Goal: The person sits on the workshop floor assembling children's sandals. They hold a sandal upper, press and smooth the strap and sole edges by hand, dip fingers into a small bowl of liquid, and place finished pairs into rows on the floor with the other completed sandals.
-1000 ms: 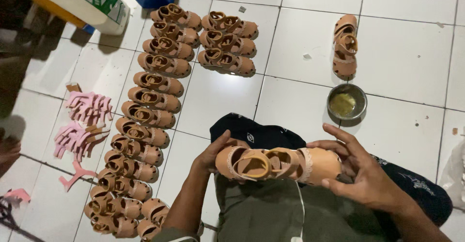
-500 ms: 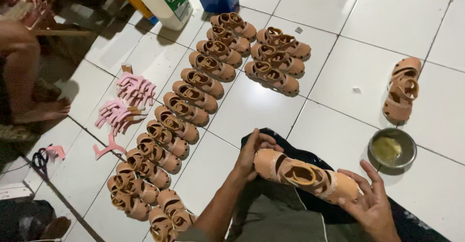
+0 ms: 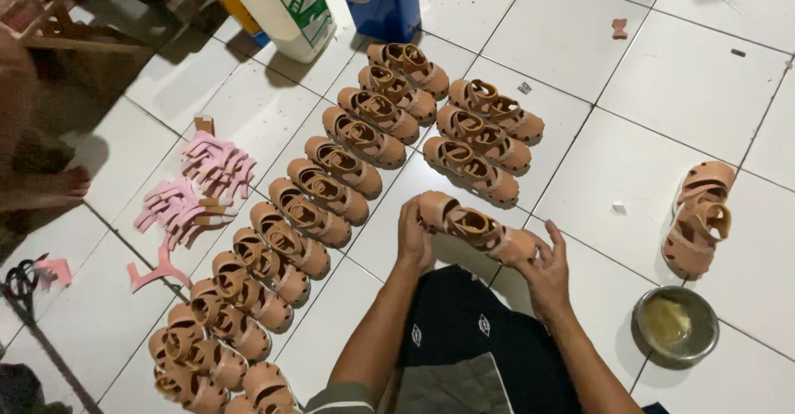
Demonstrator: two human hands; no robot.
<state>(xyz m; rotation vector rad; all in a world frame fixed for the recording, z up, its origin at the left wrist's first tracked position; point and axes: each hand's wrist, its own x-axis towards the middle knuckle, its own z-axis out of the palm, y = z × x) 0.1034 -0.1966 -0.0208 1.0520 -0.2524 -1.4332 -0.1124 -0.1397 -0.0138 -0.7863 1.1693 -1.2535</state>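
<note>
Sandal [image 3: 474, 230]: a tan strapped sandal held just above the white tiled floor [image 3: 662, 74], in front of the person's dark-clothed lap. The left hand [image 3: 414, 236] closes its fingers around one end; the right hand [image 3: 545, 269] grips the other end, fingers curled over the edge. To the right, a small metal bowl [image 3: 675, 327] of yellowish paste sits on the floor, with a short stack of sandals [image 3: 700, 215] beyond it. To the left, a long row of sandals [image 3: 290, 232] runs diagonally away; a shorter row [image 3: 484, 141] lies just beyond the held sandal. Pink cut-out pieces [image 3: 199, 186] lie further left. A white jug [image 3: 277, 4] and blue container [image 3: 385, 0] stand farthest.
</note>
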